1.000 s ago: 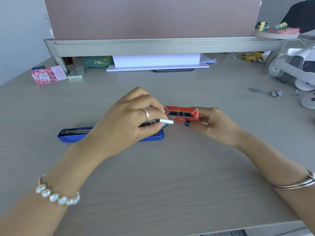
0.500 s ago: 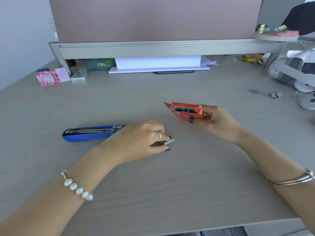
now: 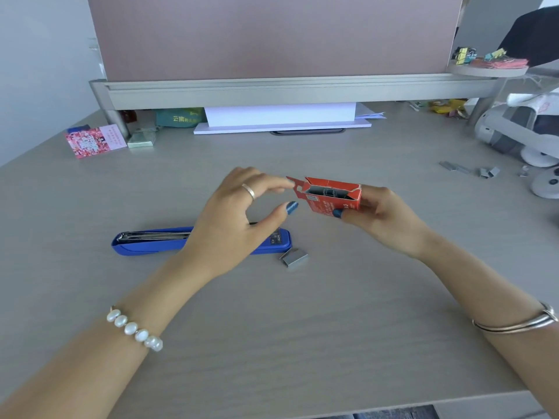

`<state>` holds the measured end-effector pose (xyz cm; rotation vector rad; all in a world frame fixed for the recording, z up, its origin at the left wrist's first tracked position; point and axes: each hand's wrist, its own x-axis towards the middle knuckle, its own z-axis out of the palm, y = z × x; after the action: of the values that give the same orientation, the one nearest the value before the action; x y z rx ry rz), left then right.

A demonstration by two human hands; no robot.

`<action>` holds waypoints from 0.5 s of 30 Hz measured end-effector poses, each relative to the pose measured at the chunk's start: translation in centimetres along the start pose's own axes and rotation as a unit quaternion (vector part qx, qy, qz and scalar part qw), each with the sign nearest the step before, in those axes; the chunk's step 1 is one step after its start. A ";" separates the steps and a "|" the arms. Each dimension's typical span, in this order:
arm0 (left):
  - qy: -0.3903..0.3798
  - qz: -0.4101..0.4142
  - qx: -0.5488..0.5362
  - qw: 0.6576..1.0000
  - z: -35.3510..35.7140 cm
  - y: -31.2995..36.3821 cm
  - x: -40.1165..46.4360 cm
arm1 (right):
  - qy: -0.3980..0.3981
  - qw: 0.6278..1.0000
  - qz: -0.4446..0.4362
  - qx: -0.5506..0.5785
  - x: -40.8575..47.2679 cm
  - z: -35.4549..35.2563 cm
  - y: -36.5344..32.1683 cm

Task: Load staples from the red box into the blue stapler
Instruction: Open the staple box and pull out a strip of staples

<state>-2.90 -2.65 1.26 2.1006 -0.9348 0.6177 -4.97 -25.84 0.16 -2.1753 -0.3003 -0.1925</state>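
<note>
The blue stapler (image 3: 151, 241) lies flat on the desk, opened out, its metal staple channel facing up at the left end. My left hand (image 3: 233, 219) hovers over its middle, empty, with thumb and fingers apart just left of the red box (image 3: 331, 196). My right hand (image 3: 384, 219) holds that box in the air with its torn top open, and staple strips show inside. A short strip of staples (image 3: 294, 257) rests on the desk beside the stapler's right end.
Loose staple strips (image 3: 469, 169) lie at the far right near a white device (image 3: 520, 131). A pink card (image 3: 95, 140), a small silver box (image 3: 141, 139) and white paper (image 3: 281, 119) sit under the monitor shelf (image 3: 290, 89) at the back.
My left hand carried a staple strip from the box down to the desk, set it by the stapler's right end, let go and rose back toward the box. The box stayed in my right hand.
</note>
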 end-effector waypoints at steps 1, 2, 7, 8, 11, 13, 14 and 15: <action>0.005 -0.004 -0.012 1.000 0.1 0.1 0.3 | -0.009 1.000 -0.005 0.022 -0.1 0.0 -0.2; 0.006 -0.008 -0.027 1.000 0.2 0.3 0.6 | -0.018 0.999 -0.010 0.045 -0.1 0.1 -0.4; -0.049 -0.048 -0.114 0.991 1.0 0.7 2.5 | -0.076 0.990 -0.027 0.112 -0.4 0.5 -1.1; -0.066 -0.062 -0.135 0.987 1.2 0.7 2.7 | -0.077 0.990 -0.024 0.116 -0.3 0.5 -1.1; -0.097 -0.091 -0.177 0.975 1.5 0.2 2.3 | -0.078 0.991 -0.020 0.105 -0.3 0.6 -1.0; -0.093 -0.106 -0.194 0.971 1.7 0.0 1.9 | -0.087 0.991 -0.019 0.098 -0.3 0.8 -0.9; -0.086 -0.109 -0.200 0.970 1.8 0.0 1.7 | -0.090 0.991 -0.015 0.099 -0.3 0.9 -0.9; -0.078 -0.109 -0.201 0.970 1.8 -0.1 1.5 | -0.092 0.991 -0.012 0.100 -0.2 1.0 -0.9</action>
<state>-1.67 -4.70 1.15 1.8642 -0.8185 0.1345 -5.42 -24.59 0.22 -1.9944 -0.4328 0.0249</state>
